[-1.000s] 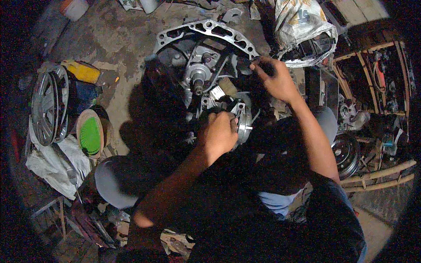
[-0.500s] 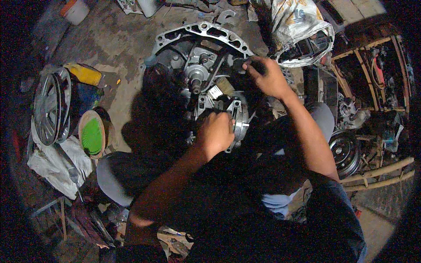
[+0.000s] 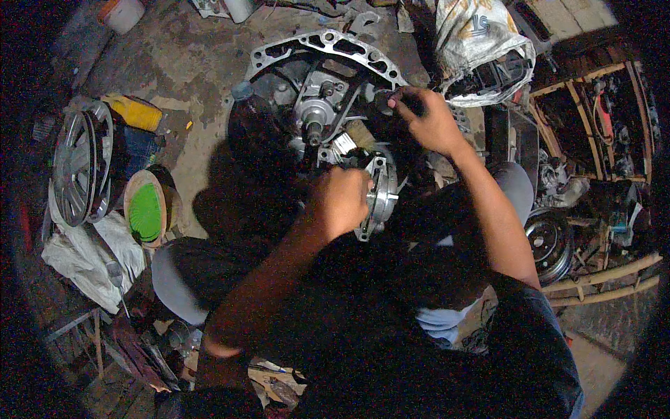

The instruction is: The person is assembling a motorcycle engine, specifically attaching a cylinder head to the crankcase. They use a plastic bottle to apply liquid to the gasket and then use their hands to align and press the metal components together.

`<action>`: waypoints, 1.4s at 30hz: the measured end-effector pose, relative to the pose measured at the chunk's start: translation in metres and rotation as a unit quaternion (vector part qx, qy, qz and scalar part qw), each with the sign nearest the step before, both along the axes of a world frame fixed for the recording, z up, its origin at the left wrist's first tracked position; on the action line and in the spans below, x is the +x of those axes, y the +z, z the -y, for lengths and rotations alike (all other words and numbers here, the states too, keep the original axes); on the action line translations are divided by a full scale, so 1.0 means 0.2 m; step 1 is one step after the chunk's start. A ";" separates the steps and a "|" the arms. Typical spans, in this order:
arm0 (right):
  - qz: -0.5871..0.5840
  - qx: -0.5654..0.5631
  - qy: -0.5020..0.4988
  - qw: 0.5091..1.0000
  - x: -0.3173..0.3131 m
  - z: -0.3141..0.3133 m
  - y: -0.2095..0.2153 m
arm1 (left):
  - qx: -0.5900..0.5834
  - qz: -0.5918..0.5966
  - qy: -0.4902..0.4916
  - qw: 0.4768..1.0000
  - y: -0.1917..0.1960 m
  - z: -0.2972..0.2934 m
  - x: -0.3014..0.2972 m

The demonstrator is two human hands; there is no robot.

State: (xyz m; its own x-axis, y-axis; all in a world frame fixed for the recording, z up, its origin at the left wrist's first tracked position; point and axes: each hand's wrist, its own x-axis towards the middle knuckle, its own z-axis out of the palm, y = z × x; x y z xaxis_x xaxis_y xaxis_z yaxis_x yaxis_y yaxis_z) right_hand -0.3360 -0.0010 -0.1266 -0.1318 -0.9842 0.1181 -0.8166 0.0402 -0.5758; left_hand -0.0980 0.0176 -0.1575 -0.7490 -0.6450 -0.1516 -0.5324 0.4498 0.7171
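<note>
In front of me a gearbox housing (image 3: 321,42) lies on the floor, its curved, holed metal flange on the far side. A stepped metal shaft (image 3: 315,126) stands up from its middle. Nearer to me is a round metal part (image 3: 382,195) with a bolted bracket. My left hand (image 3: 338,201) is closed in a fist against this part's left side, and its fingertips are hidden. My right hand (image 3: 427,120) is at the housing's right edge, thumb and fingers curled together over a dark spot where I cannot make out what they hold.
Wheel covers (image 3: 75,167), a yellow container (image 3: 134,113) and a bowl with a green inside (image 3: 146,211) are on the left. A white sack (image 3: 471,42) of dark parts stands at the far right, near a wooden rack (image 3: 579,119) and a wheel rim (image 3: 548,244).
My left hand has shifted slightly up and left against the round metal part, baring more of its bracket's right side. The right hand stays at the housing edge.
</note>
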 end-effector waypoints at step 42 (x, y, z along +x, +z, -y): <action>0.003 0.003 -0.001 1.000 -0.03 0.00 -0.04 | -0.067 0.036 0.035 0.997 0.02 -0.06 -0.03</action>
State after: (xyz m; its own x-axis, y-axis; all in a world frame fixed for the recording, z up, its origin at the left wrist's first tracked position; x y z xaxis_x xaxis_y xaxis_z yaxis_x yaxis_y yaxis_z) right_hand -0.3421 -0.0006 -0.1342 -0.1336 -0.9847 0.1121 -0.8129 0.0442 -0.5808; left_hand -0.1033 0.0296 -0.1527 -0.6920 -0.7131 -0.1122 -0.6133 0.4988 0.6125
